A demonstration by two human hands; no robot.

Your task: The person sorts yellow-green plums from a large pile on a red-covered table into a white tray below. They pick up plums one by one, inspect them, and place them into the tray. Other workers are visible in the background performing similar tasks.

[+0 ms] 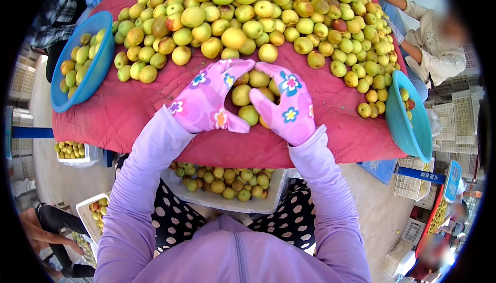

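Note:
Pink flowered gloves cover both of my hands. My left hand (211,97) curves around the left side of a small cluster of yellow-green jujubes (241,95). From the right, my right hand (288,101) cups the same cluster, its thumb lying over some of the fruit. The fingertips of the two hands meet at the far side, and the fruit shows in the gap between the palms. Under the hands is a red quilted cloth (224,147) covering the table. Just beyond them spreads a large heap of jujubes (232,12), some with brown or reddish patches.
A blue basin (108,50) with jujubes tilts at the table's left edge; a turquoise basin (407,128) is at the right. Below the near edge, a white crate (228,203) of jujubes sits between my knees. A gloved co-worker (422,39) is at the right side.

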